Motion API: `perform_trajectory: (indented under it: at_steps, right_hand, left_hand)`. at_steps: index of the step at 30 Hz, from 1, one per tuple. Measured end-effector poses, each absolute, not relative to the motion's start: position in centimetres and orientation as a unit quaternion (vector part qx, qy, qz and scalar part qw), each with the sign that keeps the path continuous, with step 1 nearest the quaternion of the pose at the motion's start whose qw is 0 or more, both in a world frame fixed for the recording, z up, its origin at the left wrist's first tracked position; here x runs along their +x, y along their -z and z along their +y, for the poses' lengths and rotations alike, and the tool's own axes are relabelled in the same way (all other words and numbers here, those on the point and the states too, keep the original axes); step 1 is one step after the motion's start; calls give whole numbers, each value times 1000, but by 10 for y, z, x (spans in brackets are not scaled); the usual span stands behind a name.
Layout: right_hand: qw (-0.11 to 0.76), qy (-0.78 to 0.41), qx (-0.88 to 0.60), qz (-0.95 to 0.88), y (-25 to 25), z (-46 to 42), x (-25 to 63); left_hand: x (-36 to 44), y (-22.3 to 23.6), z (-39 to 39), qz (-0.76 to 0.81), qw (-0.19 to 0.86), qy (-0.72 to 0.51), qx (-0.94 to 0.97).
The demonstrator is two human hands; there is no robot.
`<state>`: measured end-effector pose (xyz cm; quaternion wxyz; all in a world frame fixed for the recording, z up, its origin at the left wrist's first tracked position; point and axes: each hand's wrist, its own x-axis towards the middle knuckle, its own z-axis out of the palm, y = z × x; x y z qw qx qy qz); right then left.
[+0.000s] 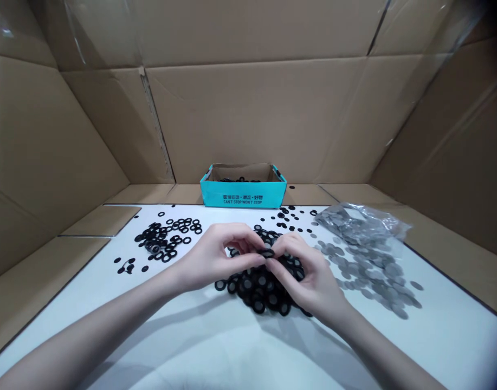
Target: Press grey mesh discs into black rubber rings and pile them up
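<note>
Between the fingertips of both hands is a small black ring [266,253] with a grey centre. My left hand [227,252] pinches its left side with thumb and fingers. From the right, my right hand [299,265] pinches the same ring. Below and behind the hands lies a heap of black rings with grey centres [258,298], partly hidden by my fingers. To the left is a loose pile of open black rings [167,238]. Thin grey discs [370,271] are spread out to the right of my right hand.
A turquoise box [243,194] with black pieces inside stands at the back. A clear plastic bag [362,223] of grey discs lies at the back right. Small black discs [286,214] are scattered near the box. Cardboard walls [256,119] enclose the white table [170,336].
</note>
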<state>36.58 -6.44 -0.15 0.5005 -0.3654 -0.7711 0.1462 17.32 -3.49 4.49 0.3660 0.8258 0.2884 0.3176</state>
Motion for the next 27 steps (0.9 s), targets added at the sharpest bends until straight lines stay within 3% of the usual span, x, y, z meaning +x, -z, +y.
perform_trajectory:
  at_steps: [20,27]
  right_hand:
    - [522,-70,-341,-779,2,-69,363]
    - [530,-96,-363,-760,4,-66,362]
  left_hand:
    - [174,-47,-42,321,302,-250,862]
    - [178,-43,-40,308,304,-328,840]
